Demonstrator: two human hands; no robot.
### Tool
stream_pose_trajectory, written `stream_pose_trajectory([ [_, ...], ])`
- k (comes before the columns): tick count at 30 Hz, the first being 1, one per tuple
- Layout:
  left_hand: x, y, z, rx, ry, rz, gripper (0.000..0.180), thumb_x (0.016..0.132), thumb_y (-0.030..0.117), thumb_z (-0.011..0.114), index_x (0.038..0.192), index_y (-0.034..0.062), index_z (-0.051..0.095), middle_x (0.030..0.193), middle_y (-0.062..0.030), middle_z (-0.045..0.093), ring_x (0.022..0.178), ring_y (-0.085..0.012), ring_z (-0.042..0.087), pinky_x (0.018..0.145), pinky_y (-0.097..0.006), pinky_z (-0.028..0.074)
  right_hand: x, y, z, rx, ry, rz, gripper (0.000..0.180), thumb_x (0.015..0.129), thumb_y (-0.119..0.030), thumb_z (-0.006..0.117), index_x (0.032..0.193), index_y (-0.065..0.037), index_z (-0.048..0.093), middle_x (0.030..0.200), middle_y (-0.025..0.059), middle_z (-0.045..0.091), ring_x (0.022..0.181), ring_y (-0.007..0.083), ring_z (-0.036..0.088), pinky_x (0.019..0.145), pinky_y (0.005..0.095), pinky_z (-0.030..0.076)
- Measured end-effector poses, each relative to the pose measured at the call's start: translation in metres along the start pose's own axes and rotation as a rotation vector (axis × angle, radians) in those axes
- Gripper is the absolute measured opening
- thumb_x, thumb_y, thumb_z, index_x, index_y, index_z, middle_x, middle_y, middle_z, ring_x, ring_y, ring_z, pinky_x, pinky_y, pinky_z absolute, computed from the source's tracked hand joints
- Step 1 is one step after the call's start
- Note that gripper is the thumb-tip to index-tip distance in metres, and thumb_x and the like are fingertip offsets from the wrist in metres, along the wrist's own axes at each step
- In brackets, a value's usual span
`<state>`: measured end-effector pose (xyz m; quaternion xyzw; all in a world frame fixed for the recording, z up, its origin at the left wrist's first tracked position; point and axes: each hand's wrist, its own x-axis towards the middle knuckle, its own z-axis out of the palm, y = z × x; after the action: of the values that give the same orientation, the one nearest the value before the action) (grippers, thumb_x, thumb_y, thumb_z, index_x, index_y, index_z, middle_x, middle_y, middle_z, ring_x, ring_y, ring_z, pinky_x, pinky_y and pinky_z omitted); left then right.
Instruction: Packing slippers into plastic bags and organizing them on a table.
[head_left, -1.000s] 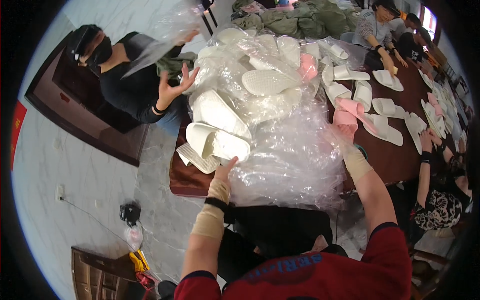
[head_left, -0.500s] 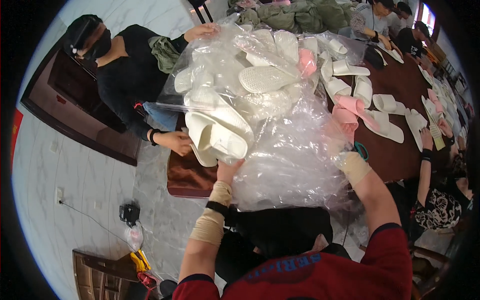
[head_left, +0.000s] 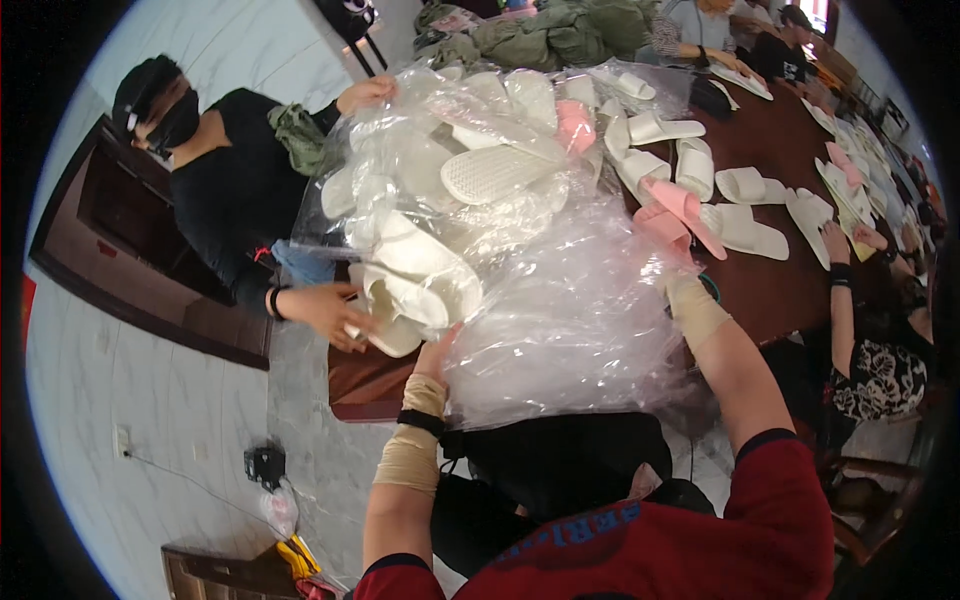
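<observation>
A big clear plastic bag [head_left: 570, 330] lies bunched in front of me, with several white slippers [head_left: 500, 172] and a pink one [head_left: 575, 126] showing in its far part. My left hand [head_left: 436, 354] is at the bag's near left edge, thumb up against the plastic, just below a pair of white slippers [head_left: 408, 298]. Its other fingers are mostly hidden. My right hand [head_left: 672, 272] is at the bag's right side, its fingers covered by shiny plastic, close to pink slippers [head_left: 664, 228]. Another person's hand [head_left: 325, 316], slightly blurred, reaches to the white pair from the left.
Loose white slippers [head_left: 745, 232] lie on the dark brown table [head_left: 765, 300] to the right. A green scissors handle [head_left: 709, 287] shows beside my right wrist. The masked person [head_left: 215, 190] stands at left; other people work along the far right. Green sacks [head_left: 540, 38] are piled behind.
My view has shifted slightly, and the bag and slippers appear further left. The white pair has tilted and sits lower, and the other person's fingers have spread beside it.
</observation>
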<state>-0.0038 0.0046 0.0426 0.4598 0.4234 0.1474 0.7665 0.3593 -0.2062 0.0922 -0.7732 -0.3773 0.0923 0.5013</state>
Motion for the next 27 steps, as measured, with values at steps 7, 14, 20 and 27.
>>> stream_pose_trajectory([
  [7, 0.002, -0.017, -0.029, -0.241, -0.117, -0.026, 0.041, 0.091, 0.027, 0.055, 0.121, -0.0008, 0.054, 0.113, -0.0050, 0.061, 0.099, -0.0162, 0.058, 0.084, -0.028, 0.047, -0.015, -0.038, 0.014, 0.034, 0.076, 0.019, 0.050, 0.089, -0.039, 0.049, 0.121, 0.001, 0.049, 0.115, 0.0143, 0.056, 0.101, 0.0244, 0.055, 0.086, 0.0325, 0.044],
  [14, -0.019, -0.015, -0.027, -0.171, -0.382, 0.023, 0.041, 0.097, 0.023, 0.043, 0.130, -0.0009, 0.044, 0.127, -0.0091, 0.053, 0.113, -0.0199, 0.052, 0.095, -0.031, 0.044, -0.050, -0.040, -0.021, 0.058, 0.055, 0.026, 0.051, 0.089, -0.039, 0.049, 0.119, 0.002, 0.051, 0.113, 0.0161, 0.057, 0.101, 0.0262, 0.056, 0.086, 0.0335, 0.044],
  [20, -0.128, 0.022, 0.078, 0.106, -0.489, 0.213, 0.039, 0.092, 0.009, 0.046, 0.129, -0.0009, 0.046, 0.125, -0.0112, 0.054, 0.113, -0.0194, 0.051, 0.096, -0.030, 0.042, -0.083, 0.073, -0.158, 0.138, -0.003, -0.013, 0.051, 0.088, -0.040, 0.049, 0.117, 0.003, 0.052, 0.112, 0.0177, 0.058, 0.101, 0.0278, 0.056, 0.087, 0.0343, 0.044],
  [27, -0.223, 0.146, 0.078, 0.342, -0.248, 0.859, 0.058, 0.070, 0.004, 0.060, 0.127, 0.0007, 0.049, 0.126, -0.0171, 0.053, 0.111, -0.0287, 0.054, 0.095, -0.034, 0.041, -0.165, 0.320, -0.633, 0.035, -0.170, -0.217, 0.052, 0.088, -0.041, 0.049, 0.115, 0.004, 0.054, 0.111, 0.0196, 0.058, 0.101, 0.0296, 0.056, 0.087, 0.0353, 0.043],
])
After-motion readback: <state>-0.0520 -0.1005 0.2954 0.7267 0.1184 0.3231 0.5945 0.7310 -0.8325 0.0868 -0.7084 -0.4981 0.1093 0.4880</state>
